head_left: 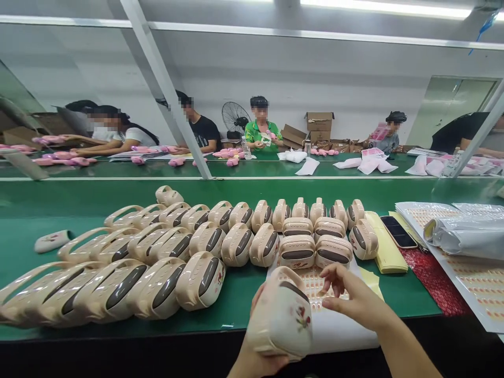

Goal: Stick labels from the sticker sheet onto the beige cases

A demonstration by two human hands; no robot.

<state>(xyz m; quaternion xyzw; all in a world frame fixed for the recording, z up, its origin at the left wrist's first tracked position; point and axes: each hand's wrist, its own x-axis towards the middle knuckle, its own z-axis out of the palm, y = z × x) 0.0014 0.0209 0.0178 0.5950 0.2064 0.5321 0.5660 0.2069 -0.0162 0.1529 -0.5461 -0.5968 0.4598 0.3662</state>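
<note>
My left hand (258,362) is wrapped round a beige plastic housing (279,320) with a carry handle, a dark oval panel and a red flower decal on its white face. To its right, my right hand (346,294) hovers with bent fingers, thumb and forefinger apart; I see nothing between them. Beneath that hand lies a sheet of small stickers (315,283), partly covered by the housing and the hand. Several similar beige housings (200,281) stand in rows on the green bench beyond my hands.
A loose white piece (53,241) lies at the far left of the green bench (23,226). On the right are yellow paper (384,247), a phone (398,231), red bubble wrap (427,278) and more sticker sheets (480,283). Co-workers sit across, handling pink items (230,152).
</note>
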